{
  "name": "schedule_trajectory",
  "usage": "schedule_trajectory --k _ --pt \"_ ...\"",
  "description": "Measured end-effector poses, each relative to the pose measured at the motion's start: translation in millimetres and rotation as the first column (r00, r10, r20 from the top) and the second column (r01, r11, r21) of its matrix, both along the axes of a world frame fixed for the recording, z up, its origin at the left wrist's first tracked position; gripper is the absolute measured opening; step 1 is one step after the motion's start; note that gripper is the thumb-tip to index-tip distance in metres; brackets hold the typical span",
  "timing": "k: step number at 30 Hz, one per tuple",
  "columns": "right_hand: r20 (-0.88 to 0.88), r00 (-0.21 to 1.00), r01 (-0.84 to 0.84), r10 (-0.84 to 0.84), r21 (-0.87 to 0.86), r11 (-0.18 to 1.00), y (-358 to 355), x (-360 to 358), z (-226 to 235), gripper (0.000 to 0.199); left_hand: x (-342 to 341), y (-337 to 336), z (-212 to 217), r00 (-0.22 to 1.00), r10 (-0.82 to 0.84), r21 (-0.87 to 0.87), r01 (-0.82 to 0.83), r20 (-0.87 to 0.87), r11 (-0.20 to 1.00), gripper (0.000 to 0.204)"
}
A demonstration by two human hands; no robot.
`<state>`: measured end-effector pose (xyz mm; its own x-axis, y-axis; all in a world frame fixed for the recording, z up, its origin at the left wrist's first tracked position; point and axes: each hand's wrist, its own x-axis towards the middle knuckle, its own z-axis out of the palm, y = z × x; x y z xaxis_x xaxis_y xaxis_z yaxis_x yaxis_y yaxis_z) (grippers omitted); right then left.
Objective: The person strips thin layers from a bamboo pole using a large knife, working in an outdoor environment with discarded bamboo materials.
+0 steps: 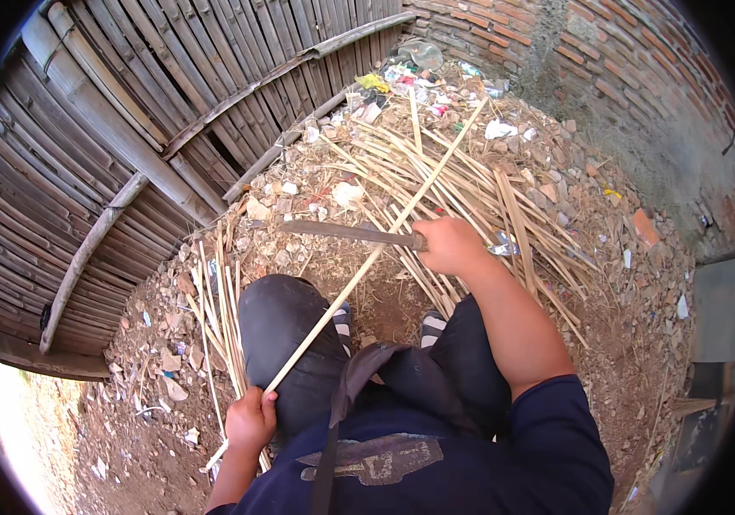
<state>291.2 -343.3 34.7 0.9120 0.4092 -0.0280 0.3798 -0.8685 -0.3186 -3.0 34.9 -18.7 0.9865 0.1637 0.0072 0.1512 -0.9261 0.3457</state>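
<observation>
My left hand is closed round the lower end of a long pale bamboo strip, beside my left thigh. The strip slants up and away to the right, past my knee and over a heap of similar strips. In my right hand is the handle of a machete, its long dark blade pointing left. Blade and strip cross just left of my right fist; whether the edge touches the strip I cannot tell.
Many loose bamboo strips lie on the stony ground ahead, and a smaller bundle rests left of my knee. Rubbish is scattered at the far corner. A bamboo wall stands at left, a brick wall at right.
</observation>
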Motion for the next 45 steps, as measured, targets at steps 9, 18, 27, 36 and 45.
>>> schedule_trajectory --k 9,18,27,36,45 --pt "0.047 0.978 0.191 -0.203 0.183 0.964 -24 19 -15 0.028 -2 3 3 1.000 -0.014 -0.034 0.014 -0.001 0.999 0.037" --pt "-0.092 0.933 0.357 -0.349 0.372 0.857 -48 42 -61 0.031 5 5 7 0.998 0.014 0.029 -0.012 -0.058 1.000 0.040" --pt "-0.020 0.931 0.344 -0.363 0.374 0.861 -61 38 -56 0.032 -9 35 -16 0.999 -0.040 -0.128 0.044 0.033 0.991 0.036" --pt "0.068 0.998 -0.008 -0.001 0.136 0.991 -11 10 -13 0.028 -59 62 2 0.999 0.034 -0.030 -0.034 -0.015 0.999 0.033" --pt "0.000 0.994 -0.106 0.106 0.042 0.994 8 6 -12 0.031 1 11 42 0.999 0.026 0.036 -0.025 -0.036 0.999 0.039"
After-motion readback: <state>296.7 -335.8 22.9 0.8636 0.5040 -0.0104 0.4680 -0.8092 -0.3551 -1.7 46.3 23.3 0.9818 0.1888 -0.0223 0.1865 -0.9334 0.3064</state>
